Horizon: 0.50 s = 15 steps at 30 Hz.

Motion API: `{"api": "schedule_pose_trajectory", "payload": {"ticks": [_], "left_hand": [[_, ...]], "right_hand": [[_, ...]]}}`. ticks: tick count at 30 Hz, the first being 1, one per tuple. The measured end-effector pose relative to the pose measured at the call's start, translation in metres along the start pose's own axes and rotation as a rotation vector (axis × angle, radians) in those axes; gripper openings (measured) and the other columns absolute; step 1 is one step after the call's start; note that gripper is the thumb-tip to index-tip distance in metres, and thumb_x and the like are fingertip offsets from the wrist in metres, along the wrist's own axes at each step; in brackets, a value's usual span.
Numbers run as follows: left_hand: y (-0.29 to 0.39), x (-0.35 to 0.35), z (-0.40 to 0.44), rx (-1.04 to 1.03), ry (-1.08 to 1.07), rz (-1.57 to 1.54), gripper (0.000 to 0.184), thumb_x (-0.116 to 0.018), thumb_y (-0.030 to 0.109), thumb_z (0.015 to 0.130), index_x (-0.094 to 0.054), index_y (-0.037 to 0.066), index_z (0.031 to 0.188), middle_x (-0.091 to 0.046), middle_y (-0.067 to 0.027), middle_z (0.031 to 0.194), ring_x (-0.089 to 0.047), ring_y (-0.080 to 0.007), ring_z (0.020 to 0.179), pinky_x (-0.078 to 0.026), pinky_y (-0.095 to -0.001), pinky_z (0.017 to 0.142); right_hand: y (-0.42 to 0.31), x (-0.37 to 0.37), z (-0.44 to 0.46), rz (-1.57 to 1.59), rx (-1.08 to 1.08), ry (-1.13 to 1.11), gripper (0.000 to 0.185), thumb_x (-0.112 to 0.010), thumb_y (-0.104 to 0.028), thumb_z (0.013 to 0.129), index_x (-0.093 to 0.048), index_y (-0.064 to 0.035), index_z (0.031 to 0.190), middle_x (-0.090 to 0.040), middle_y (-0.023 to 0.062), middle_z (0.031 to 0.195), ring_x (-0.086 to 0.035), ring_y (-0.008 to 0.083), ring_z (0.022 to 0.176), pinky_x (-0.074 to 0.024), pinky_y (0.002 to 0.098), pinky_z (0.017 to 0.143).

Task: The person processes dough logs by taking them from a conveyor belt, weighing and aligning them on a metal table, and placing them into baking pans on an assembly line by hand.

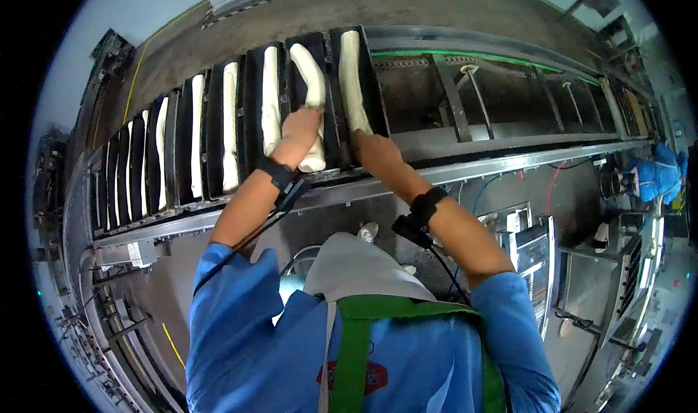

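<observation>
Curled left hand [302,128] touches bent dough [311,75]; right hand [378,151] touches rightmost dough [350,71]; cannot tell whether fingers pinch

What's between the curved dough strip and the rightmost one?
Dark pan walls; no other dough lies between the curved strip and the rightmost strip. Shows in the head view.

Dough rolls [350,71] cream-wht; pans [374,102] blk. Shirt [283,362] blue w/ red emblem [378,377]; strap [352,362] grn. Wristbands [425,208] blk. Floor [451,6] gry-brn.
</observation>
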<state>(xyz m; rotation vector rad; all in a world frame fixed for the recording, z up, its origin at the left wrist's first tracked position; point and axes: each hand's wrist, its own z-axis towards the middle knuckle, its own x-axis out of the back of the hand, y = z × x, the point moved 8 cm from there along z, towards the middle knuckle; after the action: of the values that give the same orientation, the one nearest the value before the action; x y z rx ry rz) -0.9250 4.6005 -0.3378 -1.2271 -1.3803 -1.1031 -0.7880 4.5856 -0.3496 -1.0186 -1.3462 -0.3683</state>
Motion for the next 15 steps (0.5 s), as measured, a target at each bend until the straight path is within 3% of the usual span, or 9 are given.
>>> {"api": "schedule_pose_trajectory", "payload": {"ticks": [2,4,7,9,11,13,15], "left_hand": [[-0.007,-0.005,-0.003,-0.002,0.052,-0.018,0.037,-0.049,0.008,0.072,-0.048,0.012,0.109,-0.051,-0.0202,0.096,-0.055,-0.0339,0.077,-0.046,-0.0396,0.065],[-0.004,0.002,-0.019,-0.002,0.073,-0.101,0.042,-0.051,0.010,0.072,-0.044,0.013,0.113,-0.048,-0.0213,0.101,-0.053,-0.0363,0.081,-0.044,-0.0406,0.071],[0.012,-0.002,-0.063,-0.131,-0.103,-0.066,0.054,-0.063,0.012,0.063,-0.042,0.010,0.112,-0.048,-0.0206,0.104,-0.049,-0.0367,0.092,-0.042,-0.0397,0.078],[0.005,-0.017,-0.071,-0.138,-0.117,-0.053,0.053,-0.062,0.013,0.063,-0.043,0.010,0.112,-0.051,-0.0207,0.099,-0.048,-0.0366,0.095,-0.041,-0.0393,0.079],[-0.004,-0.016,-0.065,-0.123,-0.253,-0.197,0.048,-0.060,0.015,0.066,-0.043,0.009,0.111,-0.054,-0.0211,0.095,-0.050,-0.0332,0.094,-0.040,-0.0384,0.078],[-0.031,-0.001,-0.035,0.043,-0.107,-0.282,0.047,-0.057,0.020,0.070,-0.042,0.009,0.113,-0.053,-0.0212,0.097,-0.050,-0.0352,0.092,-0.040,-0.0385,0.079],[-0.054,0.028,0.008,0.211,0.101,-0.387,0.049,-0.052,0.027,0.075,-0.038,0.007,0.117,-0.050,-0.0214,0.105,-0.048,-0.0347,0.097,-0.038,-0.0375,0.082]], "right_hand": [[-0.003,0.007,-0.009,0.069,0.055,-0.105,0.025,-0.049,-0.015,0.075,-0.044,-0.0067,0.098,-0.056,0.0178,0.077,-0.056,0.0336,0.072,-0.0456,0.0404,0.061],[-0.008,0.035,-0.022,0.058,0.127,0.051,0.024,-0.049,-0.017,0.075,-0.046,-0.0048,0.096,-0.055,0.0182,0.080,-0.055,0.0336,0.075,-0.0443,0.0411,0.062],[0.024,0.060,-0.051,0.136,0.109,0.129,0.023,-0.051,-0.019,0.075,-0.049,-0.0034,0.092,-0.055,0.0169,0.085,-0.054,0.0334,0.076,-0.0433,0.0414,0.063],[0.063,0.072,-0.076,0.135,-0.001,0.100,0.023,-0.049,-0.022,0.076,-0.051,-0.0050,0.091,-0.055,0.0159,0.088,-0.055,0.0337,0.075,-0.0454,0.0415,0.062],[0.110,0.075,-0.108,0.095,0.073,0.220,0.024,-0.051,-0.023,0.075,-0.052,-0.0058,0.092,-0.055,0.0152,0.092,-0.055,0.0331,0.075,-0.0453,0.0415,0.062],[0.161,0.072,-0.139,0.112,-0.001,0.175,0.023,-0.052,-0.020,0.074,-0.053,-0.0045,0.090,-0.056,0.0164,0.088,-0.055,0.0317,0.074,-0.0447,0.0410,0.062],[0.205,0.075,-0.177,0.134,-0.219,0.071,0.021,-0.055,-0.015,0.073,-0.056,-0.0060,0.092,-0.057,0.0147,0.074,-0.055,0.0302,0.072,-0.0427,0.0359,0.061]]}}
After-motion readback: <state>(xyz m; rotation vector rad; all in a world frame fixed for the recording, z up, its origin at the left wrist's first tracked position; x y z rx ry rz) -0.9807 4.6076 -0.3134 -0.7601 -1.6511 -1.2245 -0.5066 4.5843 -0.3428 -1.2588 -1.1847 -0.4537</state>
